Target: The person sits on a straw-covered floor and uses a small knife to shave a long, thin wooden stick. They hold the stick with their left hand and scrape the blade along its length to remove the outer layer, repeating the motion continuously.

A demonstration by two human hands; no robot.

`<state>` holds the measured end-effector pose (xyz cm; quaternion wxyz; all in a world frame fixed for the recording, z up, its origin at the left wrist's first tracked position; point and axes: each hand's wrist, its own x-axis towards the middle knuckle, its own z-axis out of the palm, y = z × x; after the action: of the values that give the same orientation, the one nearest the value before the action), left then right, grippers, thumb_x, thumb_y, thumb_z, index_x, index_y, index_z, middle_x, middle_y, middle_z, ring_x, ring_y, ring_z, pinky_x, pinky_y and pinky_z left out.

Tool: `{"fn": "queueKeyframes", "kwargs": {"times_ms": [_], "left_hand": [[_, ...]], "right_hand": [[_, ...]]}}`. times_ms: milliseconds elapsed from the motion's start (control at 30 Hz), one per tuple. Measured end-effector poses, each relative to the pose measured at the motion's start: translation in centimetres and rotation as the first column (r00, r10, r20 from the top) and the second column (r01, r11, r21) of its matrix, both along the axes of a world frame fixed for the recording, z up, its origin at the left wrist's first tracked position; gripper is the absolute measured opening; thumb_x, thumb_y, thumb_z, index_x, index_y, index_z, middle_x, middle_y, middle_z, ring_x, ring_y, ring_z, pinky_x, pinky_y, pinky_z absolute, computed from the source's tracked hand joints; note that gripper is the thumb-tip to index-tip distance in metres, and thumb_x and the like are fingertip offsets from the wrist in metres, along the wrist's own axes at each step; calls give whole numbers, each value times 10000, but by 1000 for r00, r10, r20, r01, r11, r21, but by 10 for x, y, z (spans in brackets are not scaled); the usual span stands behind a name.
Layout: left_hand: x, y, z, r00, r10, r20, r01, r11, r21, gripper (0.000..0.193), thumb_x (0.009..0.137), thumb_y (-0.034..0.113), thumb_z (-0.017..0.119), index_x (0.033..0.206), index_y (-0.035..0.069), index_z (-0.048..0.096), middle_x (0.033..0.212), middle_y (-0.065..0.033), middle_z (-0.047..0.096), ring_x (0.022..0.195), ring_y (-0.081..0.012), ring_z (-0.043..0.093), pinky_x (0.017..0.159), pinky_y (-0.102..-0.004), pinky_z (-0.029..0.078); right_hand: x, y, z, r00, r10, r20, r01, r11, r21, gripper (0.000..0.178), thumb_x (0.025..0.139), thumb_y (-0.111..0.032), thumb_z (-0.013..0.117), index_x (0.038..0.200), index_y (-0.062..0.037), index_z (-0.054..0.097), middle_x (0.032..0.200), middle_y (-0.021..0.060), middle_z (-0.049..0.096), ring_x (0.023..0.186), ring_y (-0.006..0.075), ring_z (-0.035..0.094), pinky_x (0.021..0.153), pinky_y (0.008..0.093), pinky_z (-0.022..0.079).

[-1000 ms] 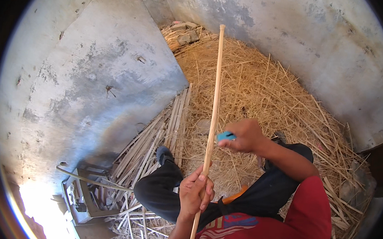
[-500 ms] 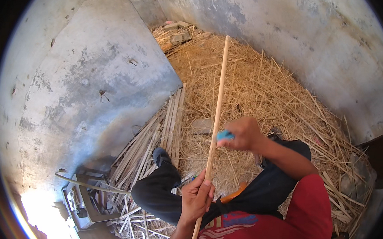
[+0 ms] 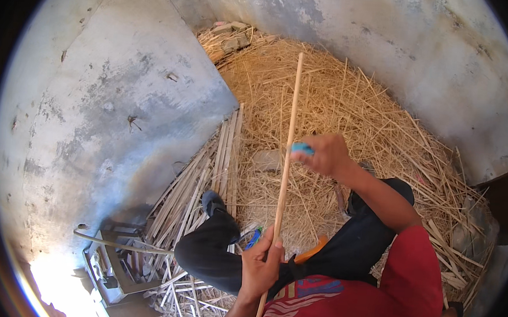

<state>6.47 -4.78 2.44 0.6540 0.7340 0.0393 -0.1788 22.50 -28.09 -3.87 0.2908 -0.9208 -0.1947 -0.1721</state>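
A long, pale wooden stick [image 3: 294,109] points away from me, its near end running down beside my shirt. Low on the stick, my left hand [image 3: 261,267] is closed around it with the thumb on top. Farther up, my right hand [image 3: 328,154] grips a small blue object [image 3: 302,148] against or right beside the stick's right side. Fingers cover most of that blue object, so its kind cannot be made out.
Shavings and thin strips [image 3: 337,111] cover the floor. Long slats [image 3: 227,151] lie beside the left wall. A metal frame box [image 3: 113,266] stands at lower left, a flat brick [image 3: 267,160] ahead. An orange object [image 3: 312,250] lies between my legs. Concrete walls [image 3: 131,89] surround me.
My right hand has moved up the stick, away from me, with the blue object. My left hand keeps its hold on the stick in nearly the same place.
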Motion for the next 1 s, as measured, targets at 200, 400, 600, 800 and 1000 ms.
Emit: {"fn": "queueKeyframes", "kwargs": {"times_ms": [200, 400, 600, 800, 1000], "left_hand": [[0, 0, -6, 997, 49, 62, -51, 998, 32, 408, 962, 107, 523, 1355, 5, 492, 653, 50, 486, 519, 4, 414, 454, -158, 337], [-8, 1, -15, 992, -12, 127, 3, 998, 68, 411, 960, 81, 521, 1360, -5, 482, 685, 49, 481, 620, -18, 437, 541, -178, 370], [-2, 5, -10, 996, 3, 93, -12, 996, 90, 419, 955, 70, 527, 1363, -10, 476, 710, 44, 490, 641, -17, 446, 557, -180, 381], [-5, 6, -14, 988, -31, 151, 5, 985, 174, 397, 955, 73, 530, 1317, -82, 481, 728, 36, 510, 662, -20, 462, 577, -172, 401], [-11, 4, -19, 992, -26, 127, 11, 993, 118, 406, 958, 77, 531, 1328, -78, 470, 734, 40, 505, 658, -16, 450, 569, -170, 385]], "right_hand": [[-22, 22, -12, 978, 91, 190, -90, 996, -15, 606, 770, -715, 571, 579, -140, 554, 490, 46, 510, 417, 220, 534, 398, 348, 402], [15, -10, -13, 996, -85, -12, 85, 995, -57, 575, 796, -688, 571, 670, -134, 653, 483, 52, 538, 423, 229, 560, 406, 339, 425], [-18, 23, -16, 990, 123, 72, -125, 992, 25, 660, 773, -745, 541, 544, -126, 538, 458, 37, 486, 403, 223, 524, 386, 337, 389], [13, 5, -17, 979, 97, 180, -96, 995, -14, 656, 746, -757, 559, 545, -132, 575, 451, 37, 490, 374, 204, 492, 370, 334, 369], [38, -13, -39, 983, -127, 132, 132, 991, -25, 648, 784, -740, 532, 538, -142, 572, 436, 19, 476, 362, 167, 475, 368, 323, 362]]}}
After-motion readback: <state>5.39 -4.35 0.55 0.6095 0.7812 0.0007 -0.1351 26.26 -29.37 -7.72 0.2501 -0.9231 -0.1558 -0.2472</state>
